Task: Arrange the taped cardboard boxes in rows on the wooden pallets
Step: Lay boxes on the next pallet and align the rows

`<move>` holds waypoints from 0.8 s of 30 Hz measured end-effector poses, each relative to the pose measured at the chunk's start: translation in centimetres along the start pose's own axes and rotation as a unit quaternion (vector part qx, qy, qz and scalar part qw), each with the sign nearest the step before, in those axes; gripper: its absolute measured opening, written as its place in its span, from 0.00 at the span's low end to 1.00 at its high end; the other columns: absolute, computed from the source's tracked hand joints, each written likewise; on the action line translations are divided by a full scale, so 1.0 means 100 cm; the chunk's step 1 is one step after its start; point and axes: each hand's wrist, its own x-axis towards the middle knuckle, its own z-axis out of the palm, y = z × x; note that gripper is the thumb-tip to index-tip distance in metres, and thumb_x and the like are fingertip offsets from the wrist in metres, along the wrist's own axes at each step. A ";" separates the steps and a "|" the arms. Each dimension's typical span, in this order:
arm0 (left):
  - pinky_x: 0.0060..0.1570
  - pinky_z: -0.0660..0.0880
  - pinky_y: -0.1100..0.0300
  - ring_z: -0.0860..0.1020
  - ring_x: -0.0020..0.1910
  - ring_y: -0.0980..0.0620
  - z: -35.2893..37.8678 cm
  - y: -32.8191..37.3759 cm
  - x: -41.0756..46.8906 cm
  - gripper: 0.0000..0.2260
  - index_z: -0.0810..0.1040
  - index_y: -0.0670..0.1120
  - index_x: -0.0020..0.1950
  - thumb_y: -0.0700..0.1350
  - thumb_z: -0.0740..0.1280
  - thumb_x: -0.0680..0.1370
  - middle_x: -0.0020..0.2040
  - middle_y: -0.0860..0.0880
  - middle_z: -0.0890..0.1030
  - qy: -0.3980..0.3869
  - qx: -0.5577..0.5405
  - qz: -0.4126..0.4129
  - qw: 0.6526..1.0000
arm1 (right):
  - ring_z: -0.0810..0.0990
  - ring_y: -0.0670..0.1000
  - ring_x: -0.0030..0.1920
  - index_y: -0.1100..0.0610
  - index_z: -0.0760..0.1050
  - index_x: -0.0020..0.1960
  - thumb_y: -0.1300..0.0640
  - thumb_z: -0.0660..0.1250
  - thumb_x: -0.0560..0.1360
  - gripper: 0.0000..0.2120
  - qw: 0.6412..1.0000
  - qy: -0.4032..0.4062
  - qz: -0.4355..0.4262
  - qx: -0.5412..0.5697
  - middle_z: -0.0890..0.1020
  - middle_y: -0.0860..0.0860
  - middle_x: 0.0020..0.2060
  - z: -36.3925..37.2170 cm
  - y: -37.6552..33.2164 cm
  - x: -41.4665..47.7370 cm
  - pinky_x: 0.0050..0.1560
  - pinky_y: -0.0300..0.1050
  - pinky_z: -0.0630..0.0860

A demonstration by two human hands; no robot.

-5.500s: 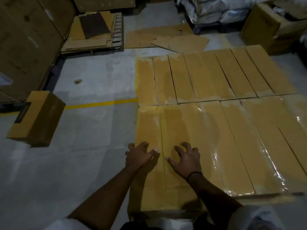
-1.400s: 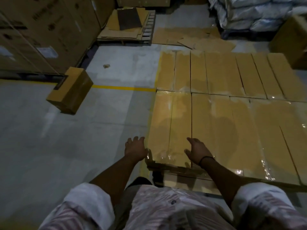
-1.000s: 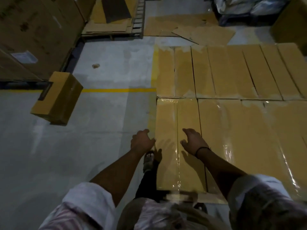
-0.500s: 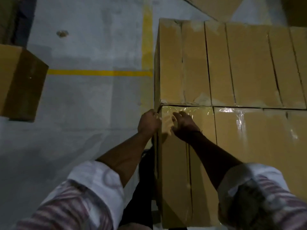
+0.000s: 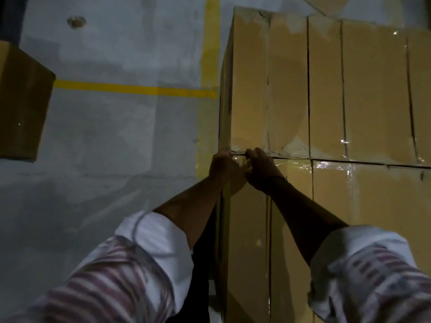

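Head view: our left hand [image 5: 223, 164] and right hand [image 5: 259, 170] curl their fingers [image 5: 253, 153] over the far edge of the front row's end box [image 5: 247, 234], right against the back row [image 5: 326, 89]. We judge we are aligning it; next comes a firm, even tug flush.

Dim grey concrete floor [image 5: 105, 136] with yellow painted lines [image 5: 130, 89]
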 end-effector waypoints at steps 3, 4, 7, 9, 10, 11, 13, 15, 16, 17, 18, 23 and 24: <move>0.65 0.73 0.54 0.78 0.66 0.39 0.010 -0.005 0.004 0.29 0.75 0.37 0.72 0.50 0.76 0.76 0.66 0.38 0.80 0.015 0.002 0.009 1.000 | 0.67 0.64 0.71 0.52 0.67 0.74 0.56 0.68 0.75 0.28 1.000 -0.008 0.006 0.001 0.69 0.56 0.71 0.002 0.004 -0.001 0.69 0.61 0.72; 0.64 0.75 0.53 0.78 0.65 0.39 0.015 -0.009 0.008 0.30 0.76 0.37 0.71 0.52 0.76 0.75 0.65 0.38 0.81 0.025 0.009 0.011 1.000 | 0.65 0.64 0.73 0.51 0.67 0.75 0.56 0.68 0.75 0.29 1.000 -0.009 0.007 0.000 0.68 0.56 0.73 0.003 0.004 -0.003 0.71 0.61 0.70; 0.65 0.73 0.51 0.77 0.67 0.38 0.009 -0.002 0.005 0.27 0.75 0.36 0.72 0.46 0.74 0.77 0.67 0.37 0.79 0.030 0.048 0.028 0.998 | 0.55 0.63 0.78 0.49 0.64 0.78 0.55 0.68 0.76 0.32 1.000 -0.030 0.002 -0.005 0.61 0.55 0.79 0.004 0.002 -0.003 0.76 0.60 0.62; 0.67 0.72 0.51 0.75 0.69 0.38 0.004 0.001 0.003 0.25 0.72 0.37 0.75 0.40 0.72 0.79 0.69 0.36 0.77 0.038 0.068 0.040 0.996 | 0.50 0.63 0.80 0.48 0.63 0.78 0.55 0.68 0.77 0.32 0.999 -0.043 0.000 -0.010 0.56 0.54 0.81 0.006 0.001 -0.003 0.77 0.60 0.59; 0.67 0.72 0.50 0.75 0.69 0.38 0.005 0.000 0.004 0.23 0.72 0.37 0.75 0.38 0.70 0.80 0.69 0.37 0.78 0.051 0.078 0.046 0.995 | 0.48 0.63 0.80 0.47 0.62 0.79 0.56 0.69 0.77 0.32 0.999 -0.048 0.000 -0.011 0.53 0.54 0.81 0.007 0.000 -0.004 0.76 0.61 0.59; 0.67 0.73 0.50 0.76 0.68 0.38 0.006 -0.003 0.006 0.21 0.74 0.38 0.74 0.37 0.68 0.80 0.68 0.37 0.79 0.061 0.087 0.046 0.993 | 0.46 0.64 0.80 0.46 0.62 0.79 0.56 0.69 0.77 0.33 0.998 -0.054 -0.001 -0.013 0.52 0.53 0.82 0.008 0.000 -0.005 0.76 0.61 0.59; 0.64 0.75 0.49 0.79 0.64 0.38 0.008 -0.006 0.012 0.17 0.79 0.39 0.69 0.37 0.66 0.81 0.64 0.38 0.81 0.069 0.099 0.044 0.992 | 0.45 0.64 0.80 0.46 0.61 0.79 0.56 0.70 0.76 0.34 0.998 -0.060 -0.007 -0.029 0.50 0.53 0.82 0.007 0.001 -0.006 0.75 0.62 0.61; 0.60 0.76 0.49 0.80 0.61 0.37 0.007 -0.008 0.016 0.15 0.81 0.38 0.65 0.39 0.69 0.79 0.60 0.37 0.82 0.051 0.101 0.042 0.993 | 0.45 0.64 0.80 0.47 0.60 0.80 0.56 0.70 0.76 0.36 0.997 -0.068 -0.007 -0.038 0.49 0.53 0.82 0.005 0.001 -0.006 0.75 0.61 0.62; 0.59 0.76 0.50 0.80 0.60 0.37 0.002 -0.006 0.016 0.15 0.82 0.37 0.64 0.40 0.71 0.78 0.60 0.36 0.82 0.030 0.102 0.042 0.993 | 0.45 0.64 0.80 0.47 0.59 0.80 0.56 0.70 0.76 0.36 0.996 -0.074 -0.006 -0.046 0.48 0.53 0.82 0.003 0.001 -0.006 0.75 0.61 0.62; 0.58 0.76 0.51 0.81 0.60 0.38 -0.002 -0.003 0.016 0.16 0.82 0.38 0.64 0.41 0.73 0.78 0.60 0.37 0.82 0.008 0.104 0.042 0.994 | 0.44 0.64 0.80 0.48 0.57 0.81 0.56 0.70 0.76 0.38 0.995 -0.081 -0.007 -0.061 0.47 0.54 0.82 0.000 0.002 -0.007 0.76 0.62 0.62; 0.55 0.76 0.54 0.81 0.61 0.39 -0.008 -0.002 0.018 0.16 0.81 0.39 0.66 0.40 0.72 0.78 0.62 0.39 0.82 -0.012 0.090 0.027 0.996 | 0.44 0.64 0.80 0.48 0.54 0.82 0.55 0.70 0.76 0.40 0.992 -0.091 -0.010 -0.084 0.46 0.54 0.82 -0.003 0.003 -0.008 0.77 0.62 0.61; 0.65 0.73 0.52 0.74 0.70 0.39 -0.028 0.004 0.013 0.18 0.73 0.39 0.73 0.37 0.63 0.83 0.72 0.39 0.75 -0.065 0.105 0.033 0.992 | 0.54 0.62 0.79 0.54 0.47 0.82 0.53 0.71 0.76 0.45 0.986 -0.081 -0.019 -0.148 0.50 0.56 0.81 -0.010 -0.003 -0.014 0.77 0.62 0.60; 0.66 0.73 0.51 0.73 0.70 0.40 -0.031 0.003 0.008 0.19 0.73 0.39 0.74 0.36 0.62 0.82 0.72 0.39 0.75 -0.035 0.111 0.041 0.992 | 0.59 0.61 0.78 0.56 0.49 0.82 0.54 0.71 0.76 0.43 0.992 -0.046 -0.022 -0.120 0.54 0.56 0.81 -0.009 -0.006 -0.019 0.75 0.62 0.63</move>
